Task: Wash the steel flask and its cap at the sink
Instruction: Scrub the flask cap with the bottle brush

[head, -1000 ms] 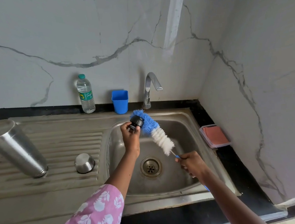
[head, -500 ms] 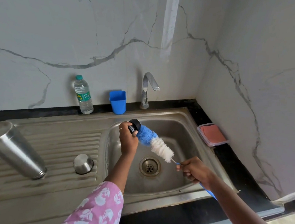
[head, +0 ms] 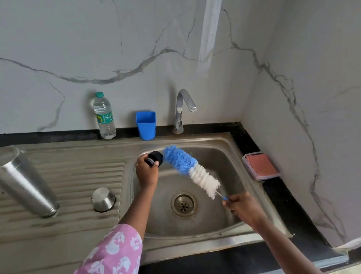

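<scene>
We hold the round black flask cap (head: 155, 158) in our left hand (head: 147, 174), fingers curled round it, over the left rim of the stainless steel sink basin (head: 227, 161) | our right hand (head: 243, 207) grips the handle of the blue-and-white bottle brush (head: 190, 168), blue tip against the cap | tall steel flask (head: 21, 184) stands mouth-down left of the basin

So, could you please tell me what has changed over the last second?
The right hand drew the brush back toward the person, so its blue tip now sits beside the cap rather than past it. The left hand shifted the cap slightly left. Both grips held; the flask stayed inverted on the drainboard.
</scene>
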